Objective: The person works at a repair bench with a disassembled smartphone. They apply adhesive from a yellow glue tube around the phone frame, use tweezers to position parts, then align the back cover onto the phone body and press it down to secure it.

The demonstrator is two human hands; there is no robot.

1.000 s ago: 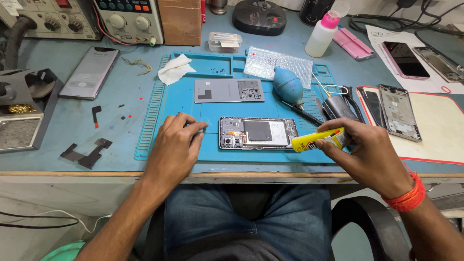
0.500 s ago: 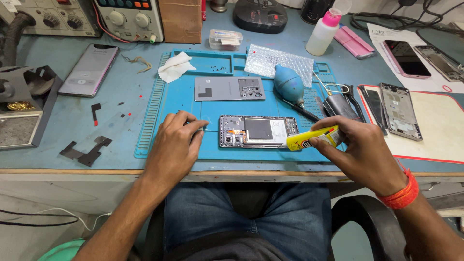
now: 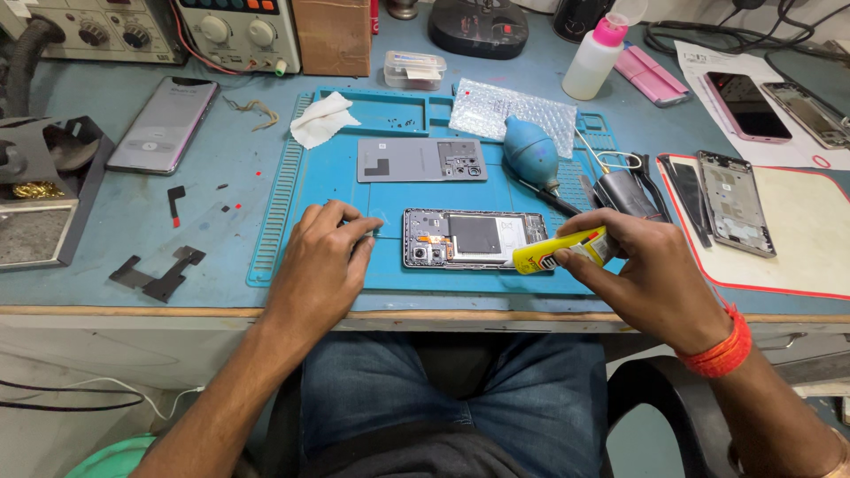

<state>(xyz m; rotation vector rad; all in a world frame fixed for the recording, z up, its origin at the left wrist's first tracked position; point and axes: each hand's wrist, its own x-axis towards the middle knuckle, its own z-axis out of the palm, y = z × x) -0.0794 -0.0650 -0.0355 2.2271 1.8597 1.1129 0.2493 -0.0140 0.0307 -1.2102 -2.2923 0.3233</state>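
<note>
An opened phone (image 3: 469, 237) with its insides showing lies flat on a blue work mat (image 3: 336, 186). My right hand (image 3: 646, 274) holds a yellow glue tube (image 3: 558, 251) with its tip at the phone's lower right edge. My left hand (image 3: 323, 257) rests on the mat just left of the phone, fingers curled, fingertips near its left end. A grey back cover (image 3: 421, 159) lies on the mat beyond the phone.
On the mat sit a teal air blower (image 3: 531, 152), a bubble-wrap bag (image 3: 513, 108), a white tissue (image 3: 320, 119) and hand tools (image 3: 620, 188). A phone (image 3: 164, 124) lies at left, a phone frame (image 3: 733, 202) on a white pad at right, a squeeze bottle (image 3: 595, 57) behind.
My right hand with the glue tube has shifted slightly left along the phone's lower edge. My left hand has stayed in place.
</note>
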